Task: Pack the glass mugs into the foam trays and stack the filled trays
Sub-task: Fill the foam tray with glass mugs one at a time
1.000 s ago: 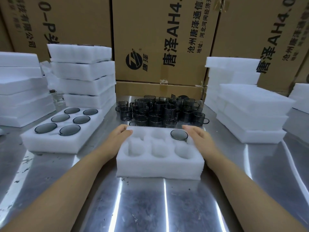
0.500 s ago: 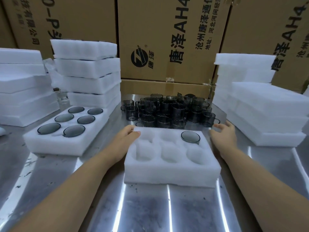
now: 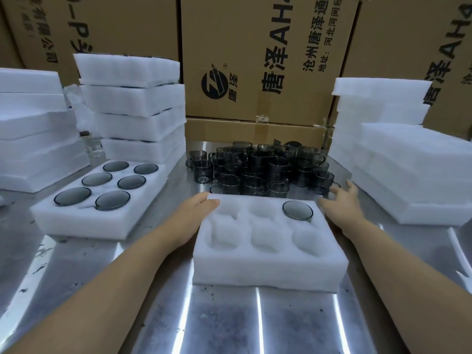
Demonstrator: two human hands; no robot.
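- White foam tray with six round wells (image 3: 268, 264): lies on the table directly in front of the person. One well holds a mug and five are bare, so packing of this tray has barely begun.
- Smoky grey glass mug, seated (image 3: 297, 210): sits upright in the far right well of that tray, rim just above the foam.
- Loose smoky grey glass mugs, clustered (image 3: 255, 169): stand just behind the tray, many in number. They are the stock left to pack.
- Filled white foam tray (image 3: 84, 223): lies on the table to the left with all six wells occupied. It is not yet on a stack.
- Tall stack of white foam trays (image 3: 132, 98): stands behind the filled tray. Dark edges show between the layers, so these are probably finished trays.
- Piles of white foam pieces, right (image 3: 408, 162) and far left (image 3: 33, 129): contents not visible.
- Left hand (image 3: 196, 213): fingers straight, resting on the tray's far left corner and grasping nothing.
- Right hand (image 3: 342, 203): fingers spread and empty, beside the tray's far right corner and close to the nearest loose mug. Contact cannot be told.
- Polished steel table (image 3: 229, 323) and printed brown cardboard cartons (image 3: 255, 60): the work surface and the backdrop.
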